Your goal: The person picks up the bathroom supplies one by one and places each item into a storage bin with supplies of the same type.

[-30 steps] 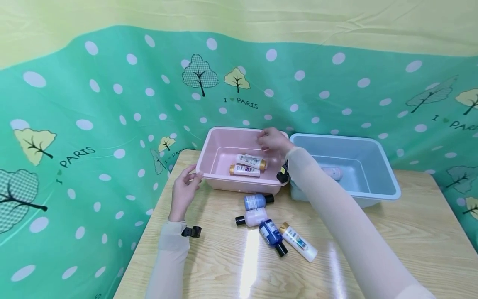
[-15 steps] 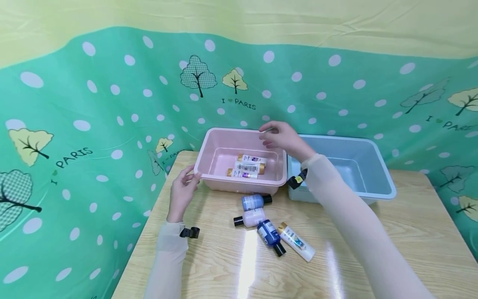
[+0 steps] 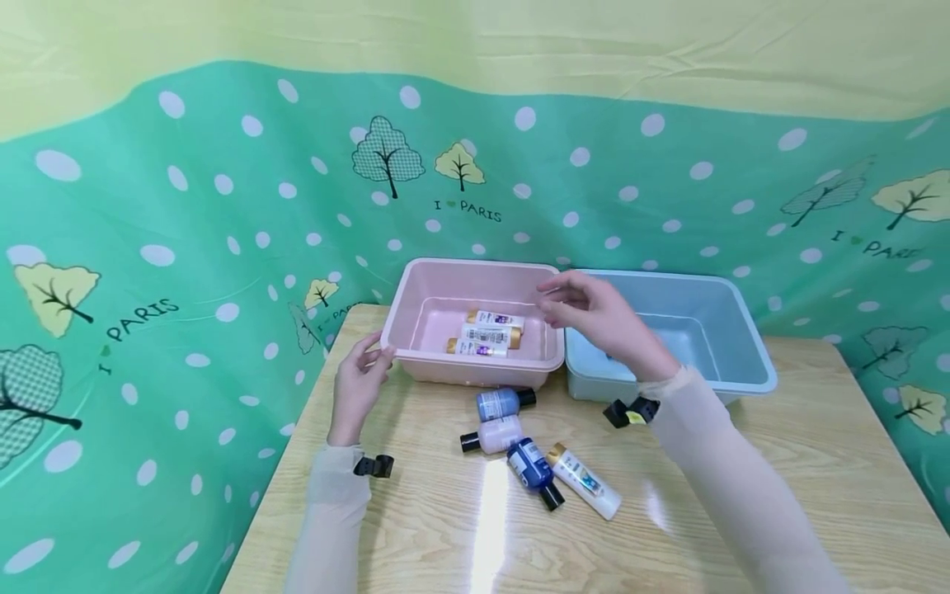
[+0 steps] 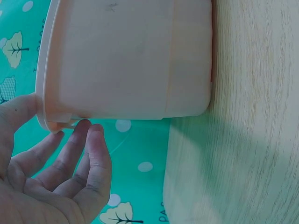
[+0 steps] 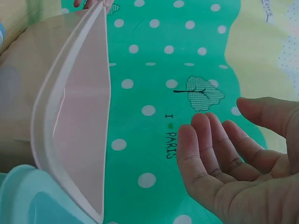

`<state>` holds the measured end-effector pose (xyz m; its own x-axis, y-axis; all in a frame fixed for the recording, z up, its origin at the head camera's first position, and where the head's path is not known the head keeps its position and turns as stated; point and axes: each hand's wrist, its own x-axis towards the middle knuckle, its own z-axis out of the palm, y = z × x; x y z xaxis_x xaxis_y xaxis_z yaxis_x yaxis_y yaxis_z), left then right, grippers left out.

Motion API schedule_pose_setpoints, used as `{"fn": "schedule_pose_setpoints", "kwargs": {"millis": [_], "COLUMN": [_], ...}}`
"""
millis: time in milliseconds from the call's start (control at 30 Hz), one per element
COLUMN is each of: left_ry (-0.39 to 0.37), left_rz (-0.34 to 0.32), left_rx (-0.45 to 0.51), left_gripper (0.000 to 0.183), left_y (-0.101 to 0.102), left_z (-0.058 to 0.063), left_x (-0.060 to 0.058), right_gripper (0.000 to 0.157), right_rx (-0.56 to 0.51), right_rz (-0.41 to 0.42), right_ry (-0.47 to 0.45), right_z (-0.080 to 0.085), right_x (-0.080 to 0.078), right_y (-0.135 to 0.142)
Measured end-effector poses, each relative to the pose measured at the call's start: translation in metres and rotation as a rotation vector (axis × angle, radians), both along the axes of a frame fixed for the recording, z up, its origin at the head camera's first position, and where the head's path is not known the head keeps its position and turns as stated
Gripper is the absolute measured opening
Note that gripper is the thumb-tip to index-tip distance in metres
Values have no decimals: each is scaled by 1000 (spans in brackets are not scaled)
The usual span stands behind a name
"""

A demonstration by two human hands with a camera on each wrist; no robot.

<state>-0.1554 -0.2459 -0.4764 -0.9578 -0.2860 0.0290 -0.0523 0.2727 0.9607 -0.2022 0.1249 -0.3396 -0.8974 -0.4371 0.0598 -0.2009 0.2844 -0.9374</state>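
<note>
My left hand [image 3: 359, 388] pinches the left front corner of the pink bin [image 3: 475, 372]; in the left wrist view the thumb [image 4: 21, 112] is on the rim and the fingertips are right under its lip. Above where the two bins meet, my right hand [image 3: 604, 322] hovers with fingers loosely bent and nothing in them. Three white tubes with gold caps lie in a row inside the pink bin: a back tube [image 3: 500, 320], a middle tube [image 3: 486, 335] and a front tube [image 3: 478, 349]. The right hand and sleeve cover part of the blue bin [image 3: 750, 386].
On the wooden table [image 3: 430, 511], before the bins, lie a light blue bottle [image 3: 497, 403], a pale pink bottle [image 3: 500, 434], a dark blue bottle [image 3: 530, 464] and a white tube with a gold cap [image 3: 586, 483]. A green patterned cloth [image 3: 260, 206] hangs behind.
My right hand has lifted out of the pink bin and moved right, toward the blue bin. The tubes inside now show side by side. The left hand stays at the rim.
</note>
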Motion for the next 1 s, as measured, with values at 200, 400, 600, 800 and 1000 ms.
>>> {"fn": "schedule_pose_setpoints", "kwargs": {"millis": [200, 400, 600, 800, 1000], "left_ry": [2, 2, 19, 23, 13], "left_rz": [4, 2, -10, -15, -8], "left_rx": [0, -15, 5, 10, 0], "left_gripper": [48, 49, 48, 47, 52], "left_y": [0, 0, 1, 0, 0], "left_z": [0, 2, 1, 0, -1], "left_x": [1, 2, 2, 2, 1], "right_gripper": [32, 35, 31, 32, 31], "right_rx": [25, 2, 24, 48, 58], "right_rz": [-19, -40, -49, -13, -7], "right_ry": [56, 74, 108, 147, 120], "right_z": [-4, -14, -30, -54, -79], "right_x": [29, 53, 75, 91, 98], "right_y": [21, 42, 57, 70, 84]}}
